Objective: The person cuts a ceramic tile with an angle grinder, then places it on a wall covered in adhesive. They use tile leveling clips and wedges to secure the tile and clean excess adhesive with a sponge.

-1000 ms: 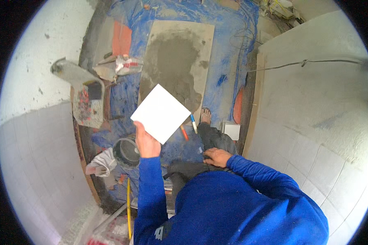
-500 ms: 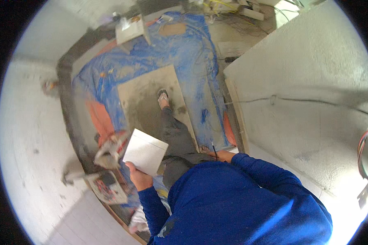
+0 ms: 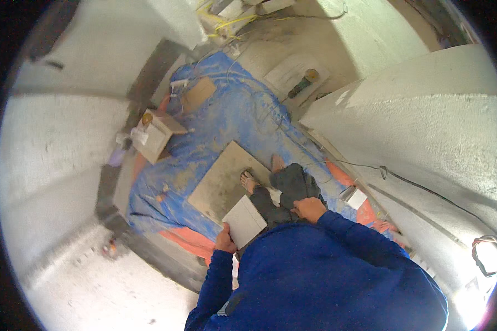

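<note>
A square white tile (image 3: 245, 222) is held at its left edge by my left hand (image 3: 224, 241), thumb on top and fingers underneath. A thin line runs across the tile close to one edge. My right hand (image 3: 310, 209) is at my dark trousers (image 3: 290, 185), its fingers curled; whatever they hold, if anything, is hidden. Below the tile lies a large beige board (image 3: 215, 179), stained dark in the middle, with one of my feet on it.
A dusty blue tarp (image 3: 237, 110) covers the floor. A white box-like stand (image 3: 152, 137) and a cardboard piece (image 3: 199, 94) sit on its left. An angle grinder (image 3: 302, 85) lies farther back. A white offcut (image 3: 354, 197) lies right; a cable (image 3: 425, 190) runs along the wall.
My view has turned to the right, and I have stepped forward. The tile has come closer to my body. The thin dark stick at my right hand no longer shows.
</note>
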The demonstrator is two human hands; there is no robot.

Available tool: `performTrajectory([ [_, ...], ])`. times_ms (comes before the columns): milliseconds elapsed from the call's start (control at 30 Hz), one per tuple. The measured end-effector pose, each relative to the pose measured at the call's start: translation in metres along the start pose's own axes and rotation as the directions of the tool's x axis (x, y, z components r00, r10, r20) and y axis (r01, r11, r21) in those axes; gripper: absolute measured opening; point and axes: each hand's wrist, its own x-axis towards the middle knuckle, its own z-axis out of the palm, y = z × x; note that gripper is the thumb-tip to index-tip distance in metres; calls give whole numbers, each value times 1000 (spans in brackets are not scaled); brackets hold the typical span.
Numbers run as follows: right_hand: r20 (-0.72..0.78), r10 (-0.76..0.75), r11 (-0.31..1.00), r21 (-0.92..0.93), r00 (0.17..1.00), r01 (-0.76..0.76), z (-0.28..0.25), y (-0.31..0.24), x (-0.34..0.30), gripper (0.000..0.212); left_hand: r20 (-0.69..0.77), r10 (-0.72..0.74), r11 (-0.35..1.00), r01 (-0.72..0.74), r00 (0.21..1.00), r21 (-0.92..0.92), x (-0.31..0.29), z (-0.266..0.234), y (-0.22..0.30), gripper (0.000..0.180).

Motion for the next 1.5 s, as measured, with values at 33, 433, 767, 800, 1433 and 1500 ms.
performTrajectory([
  [33,20,43,997,66,999,-44,-12,-1,9,39,55,85,934,-99,995,344,5,-4,24,61],
  [433,-63,5,769,638,998,36,-139,19,87,32,156,-162,987,160,974,29,10,128,352,62],
  [767,-71,268,304,953,961,-14,-168,-28,201,28,582,176,236,-608,794,758,226,345,611,53],
  [800,7,329,163,984,944,-65,-167,-18,225,29,495,121,579,-466,861,669,271,368,614,55],
  [1433,-214,966,163,939,-146,-303,-130,449,673,88,680,103,482,-634,726,604,871,547,467,53],
  [1500,-191,972,142,941,-135,-308,-123,455,682,83,717,38,492,-638,696,592,899,559,462,52],
])
